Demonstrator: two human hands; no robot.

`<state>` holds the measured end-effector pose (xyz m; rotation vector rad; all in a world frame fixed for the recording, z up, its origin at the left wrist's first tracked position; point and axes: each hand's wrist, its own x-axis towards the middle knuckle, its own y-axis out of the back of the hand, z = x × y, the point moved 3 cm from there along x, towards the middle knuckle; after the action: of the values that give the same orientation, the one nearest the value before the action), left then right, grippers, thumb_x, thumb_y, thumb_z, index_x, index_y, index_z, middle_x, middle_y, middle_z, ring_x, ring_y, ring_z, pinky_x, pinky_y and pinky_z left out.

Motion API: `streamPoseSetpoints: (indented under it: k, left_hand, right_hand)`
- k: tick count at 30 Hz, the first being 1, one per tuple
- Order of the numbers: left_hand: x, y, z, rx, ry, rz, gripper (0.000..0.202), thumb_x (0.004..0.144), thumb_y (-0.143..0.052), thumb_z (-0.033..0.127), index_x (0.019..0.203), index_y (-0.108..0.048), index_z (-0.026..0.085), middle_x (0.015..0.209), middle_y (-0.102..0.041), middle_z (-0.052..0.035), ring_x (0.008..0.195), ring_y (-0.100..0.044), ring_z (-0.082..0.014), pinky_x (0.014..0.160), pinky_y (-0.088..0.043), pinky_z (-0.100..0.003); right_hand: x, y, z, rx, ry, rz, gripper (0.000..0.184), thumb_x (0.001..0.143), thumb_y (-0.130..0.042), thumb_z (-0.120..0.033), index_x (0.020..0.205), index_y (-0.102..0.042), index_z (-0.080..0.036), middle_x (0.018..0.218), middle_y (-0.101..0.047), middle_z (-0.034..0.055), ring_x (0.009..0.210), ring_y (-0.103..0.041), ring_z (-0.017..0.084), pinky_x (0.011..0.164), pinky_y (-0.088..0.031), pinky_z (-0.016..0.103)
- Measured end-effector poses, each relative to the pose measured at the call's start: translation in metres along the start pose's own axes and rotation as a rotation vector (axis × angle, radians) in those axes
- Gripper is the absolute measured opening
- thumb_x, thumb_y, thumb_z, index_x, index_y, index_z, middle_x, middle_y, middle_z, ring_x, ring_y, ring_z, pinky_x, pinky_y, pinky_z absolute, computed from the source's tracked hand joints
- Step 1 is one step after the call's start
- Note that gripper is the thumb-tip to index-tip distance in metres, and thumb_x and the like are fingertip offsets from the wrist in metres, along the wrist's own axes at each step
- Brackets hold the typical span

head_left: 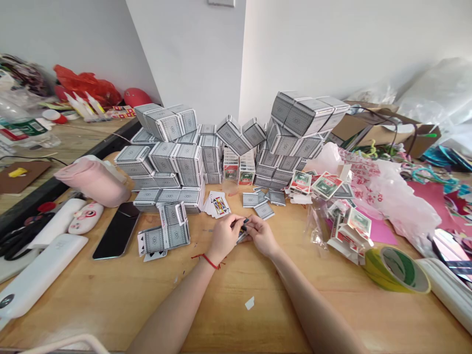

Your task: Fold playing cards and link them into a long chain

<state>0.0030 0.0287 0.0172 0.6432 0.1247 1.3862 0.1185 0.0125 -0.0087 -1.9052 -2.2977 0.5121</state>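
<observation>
My left hand (223, 237) and my right hand (261, 235) meet at the middle of the wooden table (228, 290), both closed on a small stack of playing cards (241, 232) held between the fingertips. A red string is tied round my left wrist. Just beyond the hands lies a fanned pile of face-up cards (218, 204) and a few loose face-down cards (264, 210). Behind them rises a wall of stacked grey card boxes (177, 162). An opened grey box (165, 232) lies to the left of my left hand.
A black phone (117, 230), white cases and a pink roll (95, 181) lie at the left. At the right are flat printed box blanks (350, 223), a pink plastic bag (383, 196) and a yellow-green tape roll (400, 268). A scrap of paper (250, 303) lies near me.
</observation>
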Motion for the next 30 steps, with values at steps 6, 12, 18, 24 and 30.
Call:
streamPoseSetpoints:
  k: [6,12,18,24,30]
  left_hand:
    - [-0.001,0.001,-0.001,0.135,-0.021,0.016,0.019,0.082,-0.043,0.028,0.072,-0.057,0.018,0.072,-0.062,-0.004,0.069,-0.056,-0.0156,0.064,-0.04,-0.026]
    - [-0.002,0.002,-0.003,0.115,-0.011,0.017,0.019,0.081,-0.045,0.027,0.073,-0.06,0.018,0.071,-0.063,-0.0048,0.068,-0.056,-0.0157,0.063,-0.04,-0.026]
    - [0.003,0.009,-0.006,-0.183,0.051,0.123,0.02,0.074,-0.055,0.03,0.09,-0.06,0.018,0.092,-0.063,-0.0066,0.082,-0.058,-0.0157,0.072,-0.044,-0.026]
    - [0.006,0.003,-0.02,-0.37,0.257,0.123,0.026,0.066,-0.062,0.032,0.083,-0.056,0.014,0.078,-0.061,-0.0038,0.069,-0.057,-0.0144,0.061,-0.044,-0.023]
    - [0.009,0.009,-0.02,-0.261,0.271,0.086,0.019,0.065,-0.06,0.029,0.056,-0.051,0.015,0.051,-0.048,0.0045,0.05,-0.044,-0.009,0.049,-0.033,-0.019]
  right_hand:
    - [-0.001,-0.004,0.001,-0.011,-0.001,-0.032,0.02,0.065,-0.061,-0.032,0.071,-0.044,-0.022,0.063,-0.056,-0.0031,0.059,-0.055,0.013,0.056,-0.048,0.028]
    - [-0.002,-0.005,0.001,0.0,0.036,-0.012,0.014,0.065,-0.059,-0.026,0.069,-0.046,-0.022,0.061,-0.056,-0.0032,0.058,-0.056,0.014,0.055,-0.048,0.028]
    - [0.001,-0.003,0.002,0.064,0.075,0.113,0.02,0.065,-0.063,-0.031,0.074,-0.048,-0.021,0.067,-0.06,-0.0014,0.065,-0.06,0.016,0.061,-0.05,0.031]
    - [0.004,0.005,0.001,0.126,0.113,0.245,0.03,0.063,-0.067,-0.037,0.07,-0.042,-0.022,0.069,-0.059,-0.0009,0.064,-0.061,0.017,0.06,-0.051,0.033]
    - [0.001,0.012,-0.004,-0.179,0.217,0.319,0.021,0.066,-0.063,-0.036,0.075,-0.05,-0.023,0.069,-0.058,-0.0006,0.064,-0.056,0.015,0.06,-0.048,0.028]
